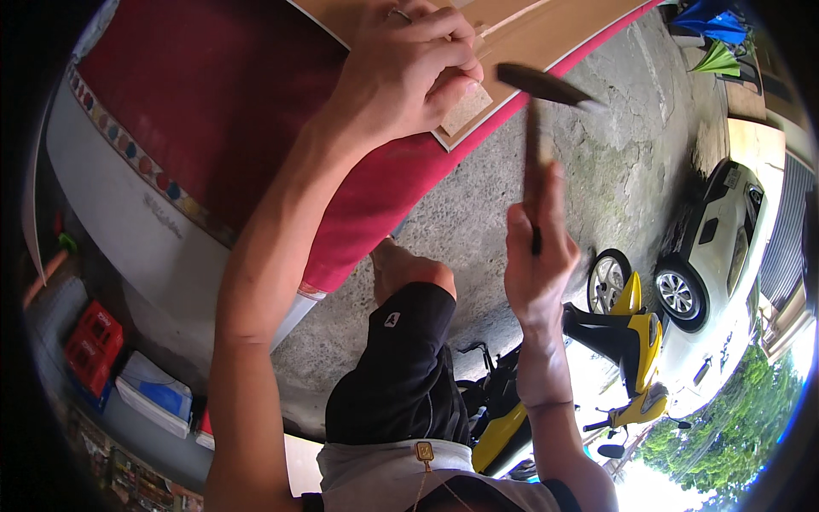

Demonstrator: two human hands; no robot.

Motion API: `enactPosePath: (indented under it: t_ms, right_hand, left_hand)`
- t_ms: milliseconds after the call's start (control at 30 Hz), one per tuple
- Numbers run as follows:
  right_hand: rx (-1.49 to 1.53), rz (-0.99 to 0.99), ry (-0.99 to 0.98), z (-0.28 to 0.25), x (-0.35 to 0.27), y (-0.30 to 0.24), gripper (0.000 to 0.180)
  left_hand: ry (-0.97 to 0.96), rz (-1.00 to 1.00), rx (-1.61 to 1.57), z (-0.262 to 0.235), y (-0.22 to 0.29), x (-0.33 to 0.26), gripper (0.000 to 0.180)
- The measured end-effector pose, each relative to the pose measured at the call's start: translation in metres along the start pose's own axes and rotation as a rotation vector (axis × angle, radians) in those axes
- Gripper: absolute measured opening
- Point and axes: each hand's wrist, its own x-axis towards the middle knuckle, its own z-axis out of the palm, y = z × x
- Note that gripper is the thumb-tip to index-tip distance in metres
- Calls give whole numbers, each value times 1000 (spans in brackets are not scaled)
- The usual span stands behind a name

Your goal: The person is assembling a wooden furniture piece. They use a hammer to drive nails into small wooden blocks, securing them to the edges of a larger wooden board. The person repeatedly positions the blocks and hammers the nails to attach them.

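Jutting from right hand [543, 260], hammer [534, 136]

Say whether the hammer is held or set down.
The hammer is held: the right hand is closed around its handle, the blurred head showing beyond the grip.

Hammer [539, 87]: dull metal head, worn shiny at the tip. Board [533, 38]: smooth, matt, wood-like. Block [465, 113]: rough, matt wood. Cloth [375, 192]: matt fabric. Floor [627, 94]: rough concrete. Scooter [646, 346]: glossy plastic. Car [725, 230]: glossy paint.
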Motion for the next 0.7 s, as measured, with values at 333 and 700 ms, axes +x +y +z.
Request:
enactPosePath:
  t_ms: [333,700]
  right_hand:
    - [26,32,53,0,-4,1,56]
    - [33,68,75,-7,-7,-9,55]
  left_hand:
    - [157,33,-145,5,-15,0,6]
    - [182,-19,-193,8,-16,0,8]
